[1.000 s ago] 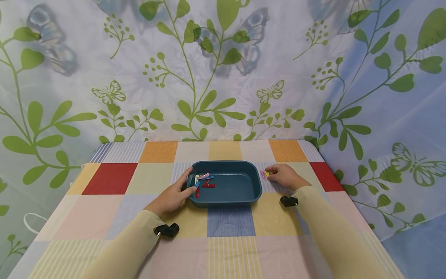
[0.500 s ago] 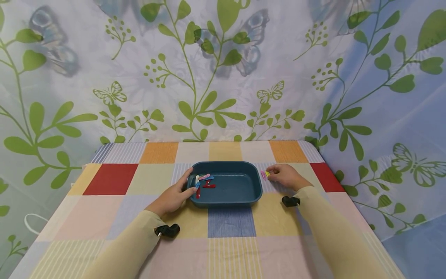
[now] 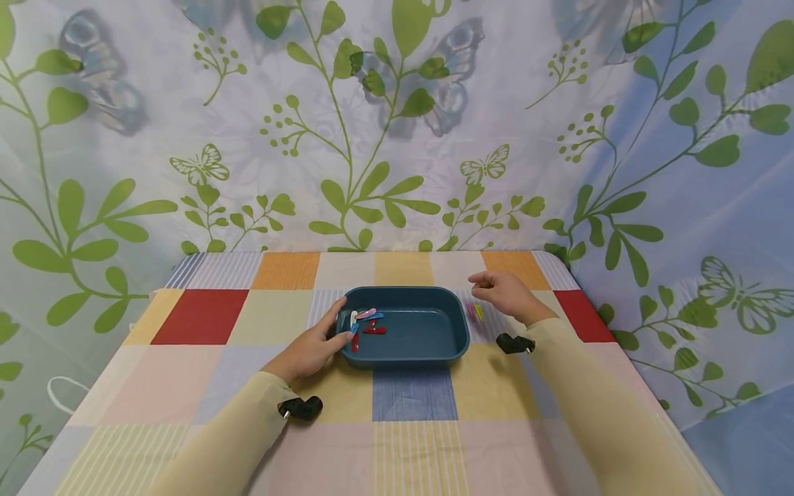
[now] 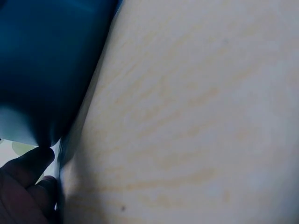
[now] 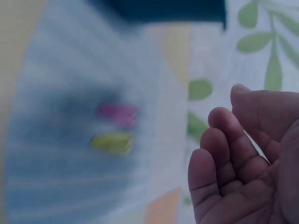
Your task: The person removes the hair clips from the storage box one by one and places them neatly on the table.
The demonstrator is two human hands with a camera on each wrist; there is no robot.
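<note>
Blue box (image 3: 409, 362) is best steadied by left hand (image 3: 312, 350) clasped on it, and pink clip (image 5: 117, 114) and yellow clip (image 5: 112, 143), left of empty, relaxed right hand (image 3: 505, 296), handled singly.

Far bkgd: wht/lilac curtain (image 3: 242, 200) w/ green leafy stems + butterfly prints (image 3: 118, 100); hangs L + R too, bluer on R. Patchwork-clad surface (image 3: 322, 455): red patch (image 3: 200, 316) far L, orange patches (image 3: 285, 270) along far edge, blue patch (image 3: 414, 394) approx. ctr., yellow-striped patch (image 3: 418, 458) near. Thin wht curved cord (image 3: 49, 391), L of surface.
</note>
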